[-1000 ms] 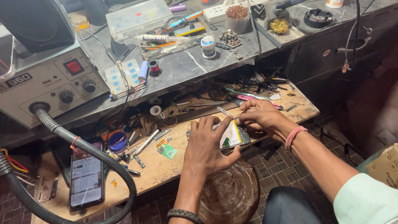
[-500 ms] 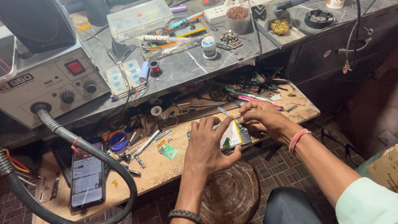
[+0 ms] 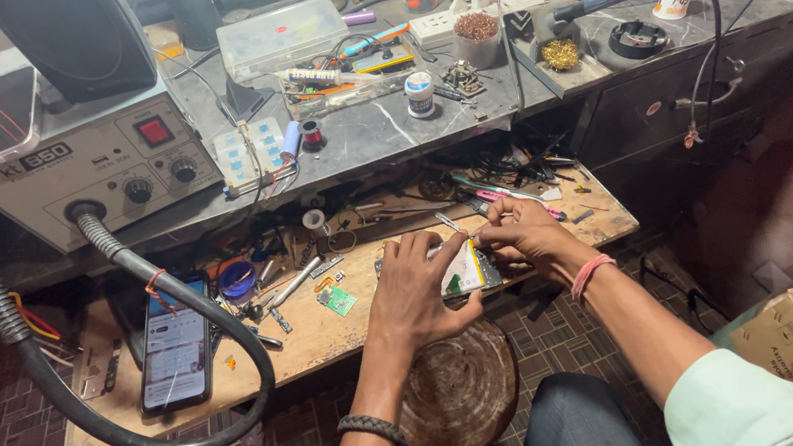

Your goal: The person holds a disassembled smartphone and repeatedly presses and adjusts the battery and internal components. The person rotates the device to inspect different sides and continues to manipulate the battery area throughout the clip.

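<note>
Left hand clamps the phone, long axis twelve-to-six; right hand pinches tweezers at its one o'clock.

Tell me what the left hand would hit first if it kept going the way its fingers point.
The left hand points up and right, away from the person; first it would likely meet the tweezers, then tool clutter at the board's back, though depth is unclear.

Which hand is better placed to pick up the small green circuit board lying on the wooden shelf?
Probably left: the left hand sits nearest the small green circuit board, while the right hand lies farther off, pinching a thin metal tool.
</note>
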